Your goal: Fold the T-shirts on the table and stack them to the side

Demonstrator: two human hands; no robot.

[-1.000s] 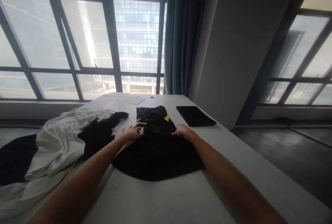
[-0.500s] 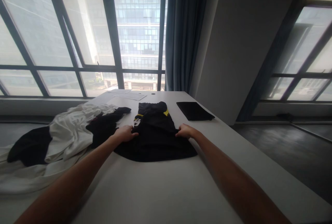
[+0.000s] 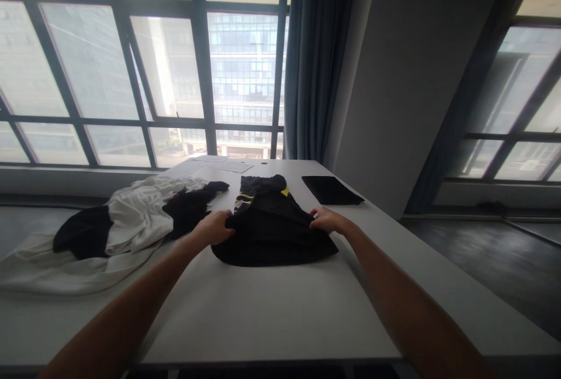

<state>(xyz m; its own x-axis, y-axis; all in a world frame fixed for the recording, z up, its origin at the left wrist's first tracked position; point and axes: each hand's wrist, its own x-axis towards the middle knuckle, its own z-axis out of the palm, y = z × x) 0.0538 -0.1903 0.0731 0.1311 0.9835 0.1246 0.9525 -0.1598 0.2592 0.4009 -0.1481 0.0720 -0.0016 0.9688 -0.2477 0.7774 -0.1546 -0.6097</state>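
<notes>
A black garment with yellow and white trim (image 3: 272,233) lies on the white table (image 3: 263,320), its wide end toward me and its narrower far end bunched or folded. It looks like a shirt, though its full shape does not show. At its left edge, my left hand (image 3: 214,227) pinches the fabric between thumb and fingers. Opposite, my right hand (image 3: 328,220) grips the right edge the same way. Between the two hands the cloth is spread, with slight creases.
To the left sits a loose heap of white cloth (image 3: 140,215) with black pieces (image 3: 83,231) among it. A folded black cloth (image 3: 332,190) lies at the right edge. Papers (image 3: 223,164) rest at the far end, before the windows and a blue curtain (image 3: 315,75).
The view has tilted upward and turned slightly left. Both hands still hold the garment's sides; the right hand is a little farther from the left, and the front hem has shifted in shape.
</notes>
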